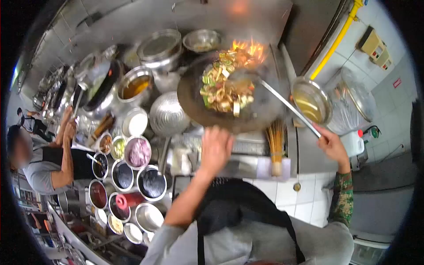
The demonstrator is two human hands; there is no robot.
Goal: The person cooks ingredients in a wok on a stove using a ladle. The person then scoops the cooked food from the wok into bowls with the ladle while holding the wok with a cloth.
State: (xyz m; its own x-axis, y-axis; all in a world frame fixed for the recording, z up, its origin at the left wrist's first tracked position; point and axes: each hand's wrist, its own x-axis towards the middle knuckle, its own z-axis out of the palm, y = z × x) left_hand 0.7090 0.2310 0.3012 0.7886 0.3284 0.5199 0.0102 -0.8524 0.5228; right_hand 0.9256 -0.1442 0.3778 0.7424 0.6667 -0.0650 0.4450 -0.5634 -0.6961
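A dark wok (187,95) holds chopped food (225,90), with flames (251,48) rising at its far edge. My left hand (216,149) is closed at the wok's near rim; what its fingers grip there is hard to make out. In my right hand (332,143) is the handle end of a long metal ladle (291,108). The ladle's head is over the right part of the wok, blurred. A bamboo brush (276,150) stands below the wok's right side, and a perforated strainer (168,114) lies to its left.
Bowls of ingredients, one with chopped onion (138,153), crowd the left. Behind are a pot of orange liquid (136,88) and a lidded pot (160,46). A metal bowl (311,100) sits right. A co-worker (48,163) works at another wok (99,84) on the left.
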